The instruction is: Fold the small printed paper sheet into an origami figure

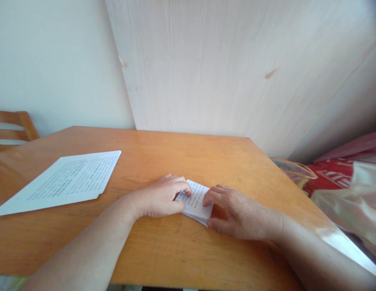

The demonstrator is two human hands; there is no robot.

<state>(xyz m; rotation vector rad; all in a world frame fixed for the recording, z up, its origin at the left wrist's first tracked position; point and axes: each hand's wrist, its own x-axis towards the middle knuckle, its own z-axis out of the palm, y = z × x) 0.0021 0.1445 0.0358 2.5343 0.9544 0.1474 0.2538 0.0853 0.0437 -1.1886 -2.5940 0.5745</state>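
A small folded sheet of printed paper [195, 200] lies on the wooden table, its layers showing along the near edge. My left hand [163, 197] grips its left side, with the thumb at the near left edge and the fingers bent over the top. On the other side, my right hand [236, 212] has its fingers curled onto the right part of the paper and its thumb at the near right corner. Printed characters show between the two hands; parts of the paper's left and right edges are hidden under my fingers.
A stack of printed sheets [75, 178] lies flat on the left of the table [163, 155]. A pale wood panel [200, 64] stands behind it. A wooden chair [12, 125] is at far left, and red and clear plastic bags [333, 173] are off the right edge.
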